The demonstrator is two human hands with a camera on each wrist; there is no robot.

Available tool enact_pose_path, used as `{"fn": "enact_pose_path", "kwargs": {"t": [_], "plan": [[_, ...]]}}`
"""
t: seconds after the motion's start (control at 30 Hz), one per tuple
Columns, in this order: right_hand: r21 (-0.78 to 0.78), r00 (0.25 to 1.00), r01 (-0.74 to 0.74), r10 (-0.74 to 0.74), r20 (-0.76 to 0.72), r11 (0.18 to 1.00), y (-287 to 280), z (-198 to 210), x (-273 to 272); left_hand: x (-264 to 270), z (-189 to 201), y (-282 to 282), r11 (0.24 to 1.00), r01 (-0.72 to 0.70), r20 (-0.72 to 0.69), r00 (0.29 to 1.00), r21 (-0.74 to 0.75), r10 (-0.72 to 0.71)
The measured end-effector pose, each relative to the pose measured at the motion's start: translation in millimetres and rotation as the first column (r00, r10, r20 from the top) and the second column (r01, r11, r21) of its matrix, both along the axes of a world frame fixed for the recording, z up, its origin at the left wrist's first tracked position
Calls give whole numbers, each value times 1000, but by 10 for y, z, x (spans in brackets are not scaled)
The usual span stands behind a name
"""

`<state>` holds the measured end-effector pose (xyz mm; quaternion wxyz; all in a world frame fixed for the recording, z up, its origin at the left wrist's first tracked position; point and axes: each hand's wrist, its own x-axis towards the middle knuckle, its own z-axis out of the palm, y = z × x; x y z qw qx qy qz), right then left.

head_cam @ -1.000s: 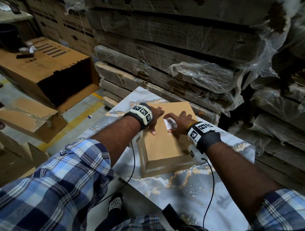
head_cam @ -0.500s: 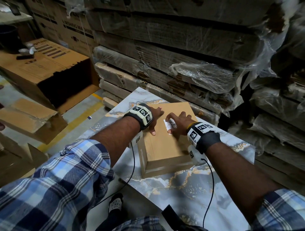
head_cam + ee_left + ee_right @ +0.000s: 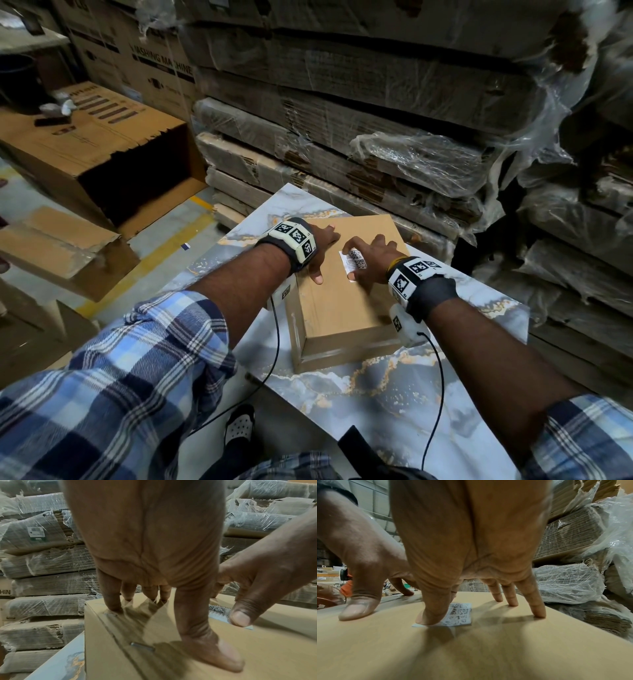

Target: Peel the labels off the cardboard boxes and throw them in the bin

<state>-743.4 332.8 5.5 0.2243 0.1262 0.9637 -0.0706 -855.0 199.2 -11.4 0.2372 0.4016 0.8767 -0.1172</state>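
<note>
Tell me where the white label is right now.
In the head view the white label lies on top of the cardboard box, toward its far right, under the right hand, whose thumb presses its near corner.

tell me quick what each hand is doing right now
left hand: open, fingers pressing on the cardboard box.
right hand: open, thumb at the label corner.

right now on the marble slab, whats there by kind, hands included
cardboard box: 1
barcode label, stuck on the box top: 1
hands, left hand and right hand, both resting on the box: 2
total: 4
</note>
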Motion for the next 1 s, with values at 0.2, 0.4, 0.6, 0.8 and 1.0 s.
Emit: {"fn": "enact_pose_path", "kwargs": {"t": [0.2, 0.4, 0.6, 0.8, 1.0], "plan": [[8, 1000, 2, -3, 5, 1000, -7, 0, -7, 9, 6, -11, 1000, -12, -10, 1000, 2, 12], [8, 1000, 9, -9, -1, 1000, 2, -4, 0, 10, 14, -21, 1000, -2, -20, 1000, 4, 2], [3, 1000, 11, -11, -4, 1000, 0, 2, 1, 14, 16, -25, 1000, -6, -20, 1000, -1, 6], [13, 1000, 4, -4, -9, 1000, -4, 1, 9, 4, 15, -21, 1000, -10, -11, 1000, -4, 10], [11, 1000, 2, -2, -9, 1000, -7, -8, 15, 14, 17, -17, 1000, -9, -12, 1000, -11, 9]]}}
